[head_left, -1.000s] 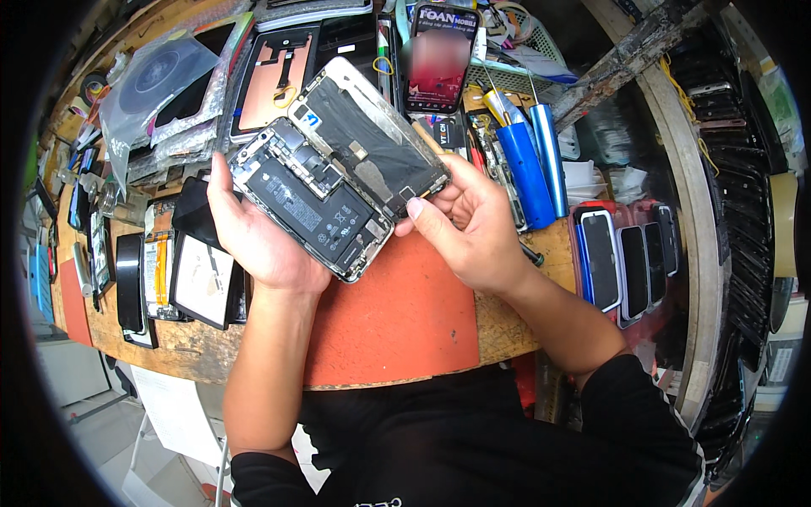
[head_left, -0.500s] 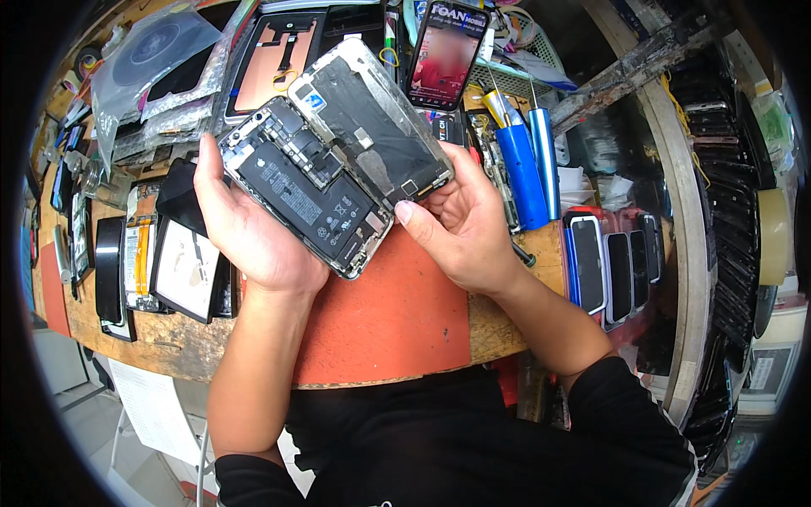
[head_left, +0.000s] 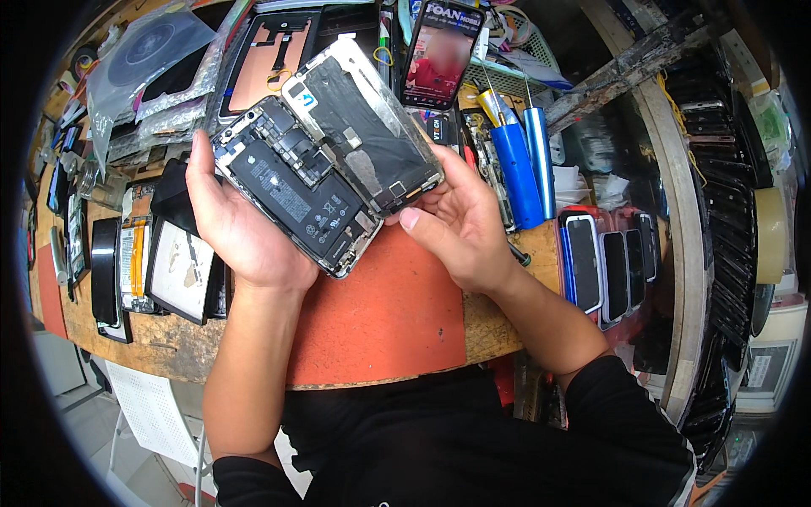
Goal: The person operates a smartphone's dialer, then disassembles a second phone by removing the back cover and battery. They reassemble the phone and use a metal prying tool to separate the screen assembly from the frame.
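Opened smartphone held above a bench. The left hand (head_left: pixel 249 232), palm up, cradles the smartphone chassis (head_left: pixel 334 226), its thumb against the outer edge and its fingers hidden beneath. The right hand (head_left: pixel 460 228) is loosely curled, fingers behind the lower corner of the detached-side display assembly (head_left: pixel 380 139); its thumb tip lies just beside the lower edge, and whether it pinches cannot be told. Compared with half a second earlier, that thumb has slipped off the panel's inner face, and both phone halves have shifted slightly leftward over the orange-red mat (head_left: pixel 380 313); they remain tilted side by side.

Markings: the black battery (head_left: pixel 287 186) bears a pale logo, fine print and disposal symbols; a blue-and-white sticker (head_left: pixel 302 99) marks the display's upper corner. Farther out, a black box (head_left: pixel 440 129) carries white lettering, and the lit upright smartphone (head_left: pixel 437 59) shows large pale lettering above a blurred patch. Right of these stand two blue cylindrical-handled tools (head_left: pixel 517 177). The mat lies on the worn wooden bench (head_left: pixel 186 351); display-style phones (head_left: pixel 583 262) stand at far right.
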`<action>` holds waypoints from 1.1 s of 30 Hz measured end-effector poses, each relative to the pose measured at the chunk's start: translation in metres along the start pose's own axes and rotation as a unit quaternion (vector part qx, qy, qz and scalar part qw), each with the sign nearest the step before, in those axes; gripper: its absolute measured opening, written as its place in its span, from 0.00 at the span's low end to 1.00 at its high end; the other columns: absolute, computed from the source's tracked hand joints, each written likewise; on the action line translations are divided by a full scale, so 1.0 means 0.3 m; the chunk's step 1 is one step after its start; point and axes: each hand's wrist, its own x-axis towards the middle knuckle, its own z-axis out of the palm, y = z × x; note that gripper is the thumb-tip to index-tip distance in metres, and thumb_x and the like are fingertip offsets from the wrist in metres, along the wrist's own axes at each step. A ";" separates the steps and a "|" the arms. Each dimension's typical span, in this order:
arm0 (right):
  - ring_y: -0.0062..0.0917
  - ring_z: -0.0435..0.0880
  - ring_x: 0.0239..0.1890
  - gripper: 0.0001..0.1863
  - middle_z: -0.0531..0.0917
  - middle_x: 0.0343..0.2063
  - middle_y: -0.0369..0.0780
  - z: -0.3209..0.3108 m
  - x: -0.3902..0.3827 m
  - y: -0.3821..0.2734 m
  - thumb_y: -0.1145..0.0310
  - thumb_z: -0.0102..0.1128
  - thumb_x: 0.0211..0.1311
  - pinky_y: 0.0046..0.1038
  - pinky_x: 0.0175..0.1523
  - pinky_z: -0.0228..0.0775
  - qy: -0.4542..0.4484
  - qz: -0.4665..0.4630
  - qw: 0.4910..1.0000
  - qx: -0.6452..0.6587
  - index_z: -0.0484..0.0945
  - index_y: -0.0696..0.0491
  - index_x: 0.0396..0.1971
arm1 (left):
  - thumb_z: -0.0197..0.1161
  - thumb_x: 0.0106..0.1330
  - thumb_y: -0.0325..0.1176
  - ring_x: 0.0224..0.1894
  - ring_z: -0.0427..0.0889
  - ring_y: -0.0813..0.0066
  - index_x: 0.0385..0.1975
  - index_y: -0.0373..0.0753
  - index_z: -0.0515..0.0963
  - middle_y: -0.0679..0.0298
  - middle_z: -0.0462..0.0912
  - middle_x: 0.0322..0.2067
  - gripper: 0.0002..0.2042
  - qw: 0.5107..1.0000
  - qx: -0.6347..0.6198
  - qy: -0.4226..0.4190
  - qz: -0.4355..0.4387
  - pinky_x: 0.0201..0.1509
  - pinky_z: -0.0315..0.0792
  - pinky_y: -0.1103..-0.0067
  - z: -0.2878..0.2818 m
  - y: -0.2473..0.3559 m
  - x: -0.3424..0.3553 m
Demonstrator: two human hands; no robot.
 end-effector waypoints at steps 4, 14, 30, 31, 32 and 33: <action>0.20 0.80 0.50 0.33 0.80 0.51 0.42 0.000 -0.005 0.001 0.83 0.59 0.62 0.25 0.59 0.73 -0.017 -0.030 0.999 -0.035 0.59 0.64 0.68 | 0.35 0.79 0.55 0.54 0.84 0.60 0.62 0.34 0.72 0.55 0.83 0.54 0.31 1.000 0.007 -0.015 0.003 0.62 0.77 0.66 -0.004 0.001 0.003; 0.22 0.81 0.53 0.28 0.81 0.52 0.43 0.013 0.001 0.033 0.81 0.60 0.64 0.28 0.58 0.75 0.025 -0.062 0.996 -0.055 0.63 0.65 0.64 | 0.36 0.79 0.55 0.53 0.84 0.61 0.61 0.34 0.73 0.55 0.83 0.53 0.31 1.000 0.001 -0.022 0.001 0.62 0.76 0.66 -0.009 -0.003 -0.004; 0.21 0.83 0.50 0.25 0.82 0.49 0.43 0.026 -0.003 0.030 0.81 0.61 0.65 0.27 0.56 0.78 0.043 -0.059 0.995 -0.068 0.67 0.65 0.60 | 0.36 0.78 0.56 0.52 0.84 0.61 0.58 0.32 0.75 0.54 0.84 0.51 0.31 0.999 0.000 -0.037 0.016 0.61 0.76 0.66 -0.004 -0.012 -0.015; 0.21 0.83 0.50 0.24 0.82 0.49 0.43 0.027 -0.003 0.030 0.82 0.60 0.65 0.27 0.56 0.78 0.045 -0.054 0.996 -0.063 0.67 0.65 0.60 | 0.36 0.78 0.56 0.52 0.84 0.61 0.58 0.32 0.75 0.54 0.84 0.52 0.31 1.000 0.002 -0.022 0.019 0.61 0.76 0.66 -0.001 -0.014 -0.017; 0.21 0.83 0.50 0.24 0.82 0.49 0.43 0.029 -0.003 0.030 0.82 0.60 0.65 0.26 0.56 0.78 0.046 -0.056 0.995 -0.063 0.66 0.65 0.60 | 0.36 0.78 0.55 0.52 0.84 0.61 0.58 0.33 0.75 0.54 0.84 0.52 0.31 1.000 0.003 -0.007 0.022 0.61 0.76 0.66 0.002 -0.015 -0.018; 0.21 0.83 0.50 0.24 0.82 0.49 0.43 0.030 -0.003 0.030 0.82 0.60 0.65 0.26 0.56 0.78 0.046 -0.059 0.995 -0.062 0.66 0.65 0.60 | 0.36 0.78 0.55 0.52 0.84 0.61 0.58 0.33 0.75 0.54 0.84 0.52 0.31 1.000 0.005 -0.006 0.023 0.61 0.76 0.66 0.003 -0.015 -0.018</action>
